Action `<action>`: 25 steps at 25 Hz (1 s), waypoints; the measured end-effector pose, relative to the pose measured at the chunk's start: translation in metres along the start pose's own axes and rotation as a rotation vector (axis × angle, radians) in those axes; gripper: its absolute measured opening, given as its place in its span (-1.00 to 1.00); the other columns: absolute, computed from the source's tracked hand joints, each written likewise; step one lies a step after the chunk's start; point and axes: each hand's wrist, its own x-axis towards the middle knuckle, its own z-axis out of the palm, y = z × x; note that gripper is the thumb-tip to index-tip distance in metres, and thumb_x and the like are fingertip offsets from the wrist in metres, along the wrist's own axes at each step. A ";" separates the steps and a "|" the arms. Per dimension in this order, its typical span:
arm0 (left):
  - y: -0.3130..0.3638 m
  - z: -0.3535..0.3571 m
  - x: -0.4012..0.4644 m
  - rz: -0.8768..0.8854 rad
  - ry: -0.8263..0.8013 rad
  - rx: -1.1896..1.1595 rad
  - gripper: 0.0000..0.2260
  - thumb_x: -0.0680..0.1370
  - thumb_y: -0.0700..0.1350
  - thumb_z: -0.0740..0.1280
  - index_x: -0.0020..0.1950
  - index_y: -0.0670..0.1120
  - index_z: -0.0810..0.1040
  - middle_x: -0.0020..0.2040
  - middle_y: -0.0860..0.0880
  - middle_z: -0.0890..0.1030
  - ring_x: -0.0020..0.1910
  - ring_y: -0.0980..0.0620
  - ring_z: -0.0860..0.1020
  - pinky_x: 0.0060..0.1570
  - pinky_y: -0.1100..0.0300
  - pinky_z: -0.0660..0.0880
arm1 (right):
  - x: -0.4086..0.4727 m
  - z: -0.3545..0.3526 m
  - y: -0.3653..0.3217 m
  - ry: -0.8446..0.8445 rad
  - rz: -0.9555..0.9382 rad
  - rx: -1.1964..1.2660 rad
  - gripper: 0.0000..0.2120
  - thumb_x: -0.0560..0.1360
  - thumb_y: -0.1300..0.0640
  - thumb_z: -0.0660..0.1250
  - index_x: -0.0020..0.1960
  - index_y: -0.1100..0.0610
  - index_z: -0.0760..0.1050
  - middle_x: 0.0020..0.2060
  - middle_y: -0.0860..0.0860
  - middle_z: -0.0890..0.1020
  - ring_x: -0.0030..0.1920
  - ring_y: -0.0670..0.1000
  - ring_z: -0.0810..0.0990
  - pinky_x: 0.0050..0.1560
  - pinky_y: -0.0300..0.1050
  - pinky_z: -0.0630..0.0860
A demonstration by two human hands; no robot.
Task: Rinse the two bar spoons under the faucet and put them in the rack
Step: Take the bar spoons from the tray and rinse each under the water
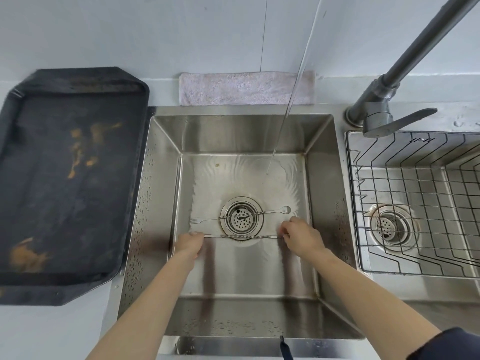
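Note:
Two thin twisted steel bar spoons lie across the floor of the left sink [161, 178]. The far spoon [270, 211] rests over the drain, fork end to the left, bowl to the right. The near spoon [241, 237] runs between my hands just in front of the drain. My left hand [191, 242] holds its left end. My right hand [301, 236] pinches its right end. Water [283, 120] streams from the grey faucet [405, 71] onto the sink floor at the back right, away from both spoons. The wire rack [415, 203] sits in the right sink basin.
A black, stained tray [65, 183] lies on the counter to the left. A folded pale towel [244, 88] sits behind the sink by the wall. The faucet lever [400, 119] points right over the rack's corner. The right basin's drain [389, 224] shows under the rack.

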 end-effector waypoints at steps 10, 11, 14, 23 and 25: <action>0.018 -0.016 -0.046 0.328 -0.076 0.475 -0.64 0.55 -0.17 0.14 0.32 -0.26 0.31 0.31 -0.23 0.43 0.28 -0.18 0.41 0.18 0.14 0.36 | -0.028 -0.027 -0.011 0.053 -0.024 -0.045 -0.62 0.55 0.17 0.13 0.36 0.08 0.36 0.28 0.13 0.53 0.26 0.18 0.50 0.20 -0.01 0.45; 0.022 -0.018 -0.052 0.370 -0.078 0.534 -0.65 0.55 -0.15 0.13 0.31 -0.24 0.31 0.31 -0.22 0.44 0.28 -0.18 0.41 0.22 0.12 0.35 | -0.032 -0.031 -0.012 0.059 -0.026 -0.025 -0.60 0.55 0.18 0.13 0.38 0.08 0.34 0.29 0.13 0.51 0.27 0.18 0.49 0.21 0.00 0.45; 0.034 -0.023 -0.075 0.470 -0.073 0.668 -0.63 0.56 -0.11 0.10 0.33 -0.23 0.28 0.33 -0.21 0.42 0.30 -0.18 0.39 0.28 0.08 0.33 | -0.046 -0.043 -0.014 0.101 -0.053 0.030 -0.57 0.55 0.17 0.14 0.41 0.08 0.29 0.33 0.11 0.47 0.31 0.16 0.45 0.24 0.02 0.42; 0.088 -0.018 -0.158 0.968 0.045 0.804 -0.58 0.56 -0.11 0.14 0.39 -0.20 0.23 0.39 -0.23 0.37 0.36 -0.17 0.36 0.33 0.01 0.30 | -0.090 -0.094 0.001 0.372 -0.152 0.366 -0.61 0.54 0.14 0.21 0.36 0.12 0.38 0.32 0.08 0.51 0.33 0.10 0.45 0.33 -0.03 0.39; 0.102 -0.015 -0.179 1.063 0.090 0.810 -0.57 0.56 -0.07 0.14 0.41 -0.16 0.21 0.41 -0.18 0.35 0.36 -0.15 0.35 0.33 -0.02 0.32 | -0.099 -0.110 0.007 0.438 -0.178 0.384 -0.63 0.54 0.14 0.21 0.34 0.13 0.41 0.30 0.07 0.53 0.32 0.09 0.46 0.33 -0.06 0.36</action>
